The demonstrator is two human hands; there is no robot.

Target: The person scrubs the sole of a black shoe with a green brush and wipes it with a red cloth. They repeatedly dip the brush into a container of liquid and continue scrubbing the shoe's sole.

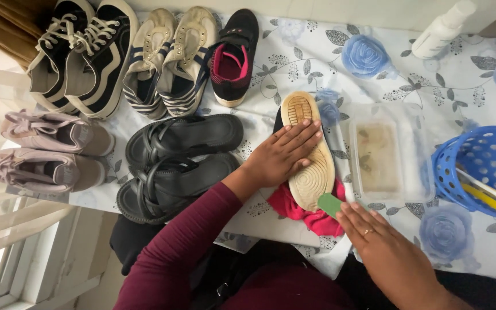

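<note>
Upturned shoe (310,154) pinned sole-up under L hand (285,154), fingers flat, slightly spread across sole. Green sponge (330,204) pinched at R hand (383,244) fingertips, touching sole's near end. Pink cloth (294,208) beneath shoe.

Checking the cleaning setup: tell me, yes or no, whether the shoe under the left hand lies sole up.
Yes, the left hand presses on the shoe, whose tan ridged sole faces up.

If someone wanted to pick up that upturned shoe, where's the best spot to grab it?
Probably across the narrow waist of the shoe, from its sides: it lies sole-up, heel end near the person. The left hand presses flat there, while the right hand holds a green pad at the heel.
</note>
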